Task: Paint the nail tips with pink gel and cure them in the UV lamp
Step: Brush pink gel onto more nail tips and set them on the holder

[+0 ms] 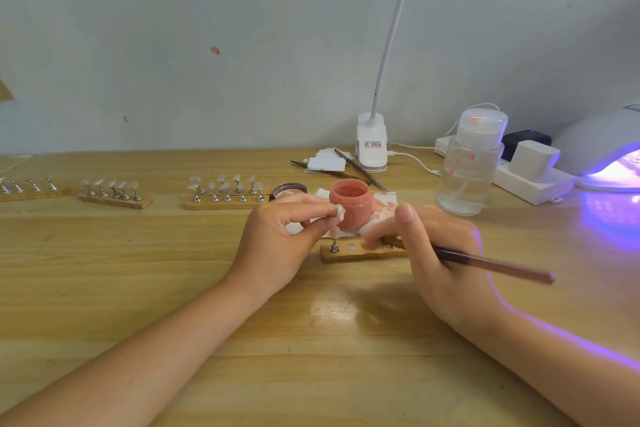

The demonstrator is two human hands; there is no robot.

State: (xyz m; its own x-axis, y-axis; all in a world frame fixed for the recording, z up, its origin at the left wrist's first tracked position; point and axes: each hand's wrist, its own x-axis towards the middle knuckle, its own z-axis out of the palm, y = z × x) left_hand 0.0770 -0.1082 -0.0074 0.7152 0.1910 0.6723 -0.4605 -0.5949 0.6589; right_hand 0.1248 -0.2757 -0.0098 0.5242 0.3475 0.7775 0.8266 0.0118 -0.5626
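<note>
A small nail tip (pixel 338 212) is pinched between the thumb and the fingers of the left hand (pixel 277 243), just left of the middle of the frame. It is held right in front of an open jar of pink gel (pixel 349 203), which stands on a white paper wipe (pixel 379 208) marked with pink smears. The jar's lid (pixel 290 189) is seen lying just to the left of the jar.

A brown brush (pixel 491 265) is gripped by the right hand (pixel 440 253), with its back end pointing to the lower right. The brush tip is hidden behind the blurred fingers, so it cannot be seen.

Below the jar, a small wooden block (pixel 349 253) is laid on the wooden table (pixel 311 340). One metal peg is seen standing on it at the left end.

More wooden blocks are lined up toward the left of the frame. Clear nail tips on metal pegs are held up by the middle one (pixel 227 203) and the next one (pixel 116 199).

At the far right edge, a white nail lamp (pixel 609 152) is glowing purple. Near it are found a clear pump bottle (pixel 467 177), a white power strip (pixel 530 180) and a white clip lamp (pixel 372 146).
</note>
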